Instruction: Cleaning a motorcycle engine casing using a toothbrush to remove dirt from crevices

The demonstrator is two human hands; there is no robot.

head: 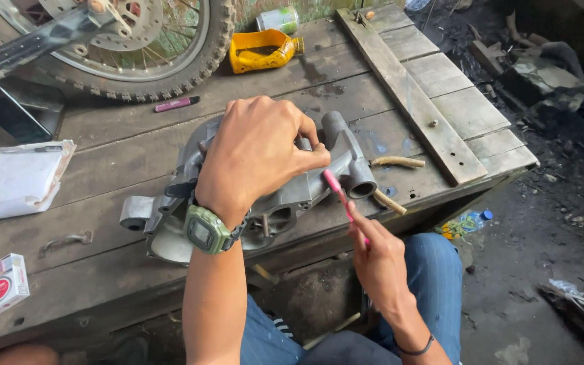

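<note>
A grey cast-metal engine casing lies on the worn wooden bench. My left hand, with a green watch on its wrist, presses down on top of the casing and grips it. My right hand holds a thin pink tool, its tip touching the casing beside a round tube opening near the bench's front edge.
A motorcycle wheel stands at the back left. A yellow container and a can sit behind. A pink marker, papers, a small red and white box and two short tubes lie around. Dirty ground is on the right.
</note>
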